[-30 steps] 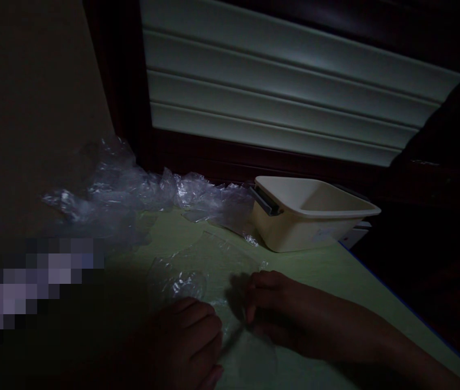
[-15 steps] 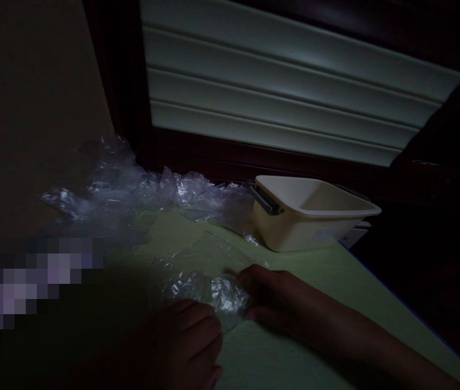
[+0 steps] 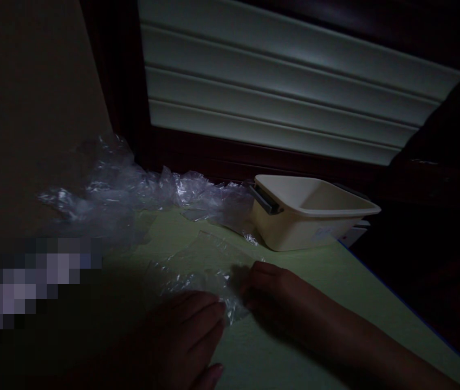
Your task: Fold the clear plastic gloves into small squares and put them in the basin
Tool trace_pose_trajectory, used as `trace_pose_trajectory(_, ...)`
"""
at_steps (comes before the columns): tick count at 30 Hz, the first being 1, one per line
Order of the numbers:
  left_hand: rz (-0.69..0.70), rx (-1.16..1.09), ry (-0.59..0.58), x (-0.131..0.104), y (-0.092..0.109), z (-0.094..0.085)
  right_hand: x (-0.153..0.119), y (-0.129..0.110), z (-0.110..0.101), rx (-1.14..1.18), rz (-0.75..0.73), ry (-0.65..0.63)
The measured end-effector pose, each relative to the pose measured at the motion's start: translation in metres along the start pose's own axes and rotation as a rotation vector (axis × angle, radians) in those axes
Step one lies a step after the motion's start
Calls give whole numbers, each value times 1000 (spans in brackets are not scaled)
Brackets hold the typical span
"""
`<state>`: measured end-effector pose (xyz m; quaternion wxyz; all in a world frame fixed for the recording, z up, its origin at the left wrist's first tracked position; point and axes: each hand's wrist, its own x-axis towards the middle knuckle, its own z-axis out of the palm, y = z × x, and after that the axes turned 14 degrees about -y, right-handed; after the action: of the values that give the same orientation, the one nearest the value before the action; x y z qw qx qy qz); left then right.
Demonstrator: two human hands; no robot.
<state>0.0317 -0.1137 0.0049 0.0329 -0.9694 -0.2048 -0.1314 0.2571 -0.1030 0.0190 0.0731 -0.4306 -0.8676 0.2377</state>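
A clear plastic bag (image 3: 213,252) lies partly crumpled on the green tabletop (image 3: 290,346), between my hands. My left hand (image 3: 193,336) rests on its near left part, fingers stretched out side by side and the thumb apart below. At the bag's right edge, my right hand (image 3: 272,290) has its fingers drawn together in a pinch on the plastic. Its fingertips are in deep shadow.
A cream plastic bin (image 3: 303,227) with dark handles stands at the back right, near the table edge. Crumpled clear plastic bags (image 3: 120,184) are heaped along the back and left. Behind them is a dark-framed slatted panel (image 3: 274,92).
The fingers of my left hand have straightened from a curl and lie flatter on the bag. My right hand's fingers have closed together, and the crumpled part between the hands looks flatter.
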Motion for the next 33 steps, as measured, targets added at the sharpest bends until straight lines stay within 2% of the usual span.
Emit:
trace_pose_trajectory(6, -64, -43, 37, 2, -4, -6, -1, -13, -4, -288, -29, -29)
trace_pose_trajectory(10, -18, -25, -2, 2, -6, -7, -2, -18, -4, -408, -55, -66)
trace_pose_trajectory(13, -22, -24, -50, 1, -6, -6, -3, -21, 0, -420, -104, -45)
trace_pose_trajectory(16, -51, -35, -59, 1, -5, -4, -4, -22, 2, -360, -124, -77)
trace_pose_trajectory(18, -54, -53, -63, 1, -5, -2, -5, -20, 0, -341, -93, -81)
trace_pose_trajectory(23, -46, -87, -67, 3, -7, -5, -4, -13, -13, -353, 130, -108)
trace_pose_trajectory(25, -56, -86, -62, 4, -7, -7, -3, -12, -15, -357, 167, -85)
trace_pose_trajectory(28, -60, -69, -42, 4, -5, -7, -3, -15, -10, -346, 123, -32)
trace_pose_trajectory(33, -41, -58, -22, 2, -5, -5, -3, -17, 3, -376, -39, 3)
